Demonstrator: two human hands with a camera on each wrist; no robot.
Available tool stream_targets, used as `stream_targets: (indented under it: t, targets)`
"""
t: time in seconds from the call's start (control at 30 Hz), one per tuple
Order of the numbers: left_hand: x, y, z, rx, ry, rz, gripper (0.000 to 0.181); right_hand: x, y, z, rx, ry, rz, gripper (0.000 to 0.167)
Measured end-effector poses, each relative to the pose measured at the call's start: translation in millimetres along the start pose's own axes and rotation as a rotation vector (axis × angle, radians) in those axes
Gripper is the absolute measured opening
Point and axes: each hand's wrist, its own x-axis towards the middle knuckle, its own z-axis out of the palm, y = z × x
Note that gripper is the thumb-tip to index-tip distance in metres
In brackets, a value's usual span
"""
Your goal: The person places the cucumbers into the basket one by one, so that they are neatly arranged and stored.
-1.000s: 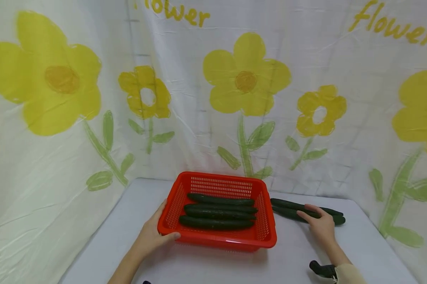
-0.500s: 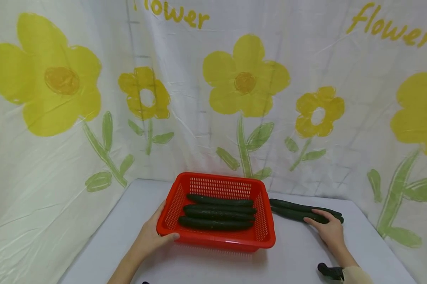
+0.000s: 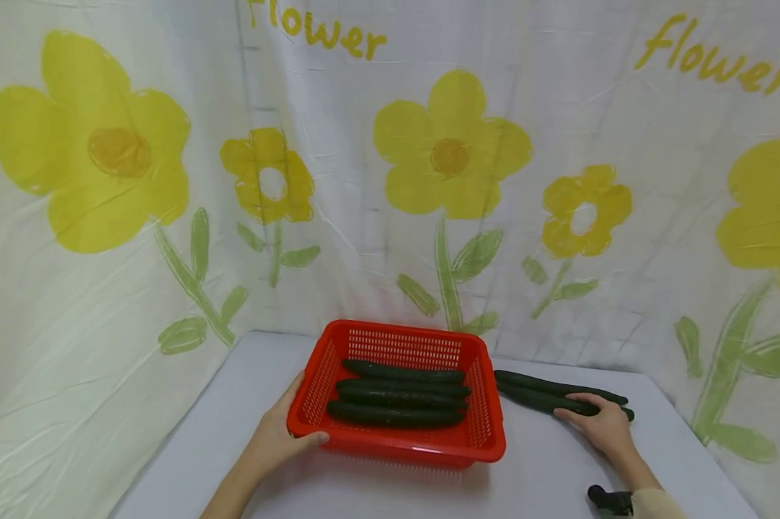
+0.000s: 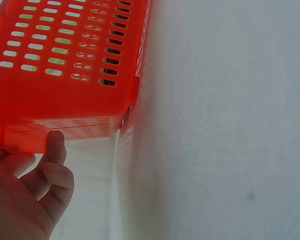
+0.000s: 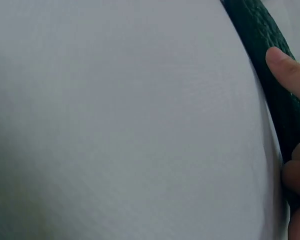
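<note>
A cucumber lies at lower right of the frame, on the table; the right hand pinches it. A second cucumber lies just beyond it. At lower centre, the basket holds further cucumbers side by side; the left hand, well apart from the right, grips its left edge. A flowered curtain fills the upper frame

A white curtain is hanging behind the tabletop's far edge. Three large yellow flowers are spreading across it, above that edge's middle and beyond both far corners, while two smaller blooms are sitting between them. Yellow lettering is twice spelling "flower".
</note>
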Motion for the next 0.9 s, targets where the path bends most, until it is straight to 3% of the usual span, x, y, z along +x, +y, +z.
stream_targets:
  t: [0.4,0.9]
  targets:
    - [0.0,-1.1,-0.2,-0.033,-0.011,0.004,0.115,8.9,3.2,-5.3,-0.039,-0.096,0.03,0.074]
    - [-0.3,-1.6,-0.1,-0.027,-0.008,-0.001,0.116,2.7,3.3,-2.0,-0.037,-0.05,0.016,0.07]
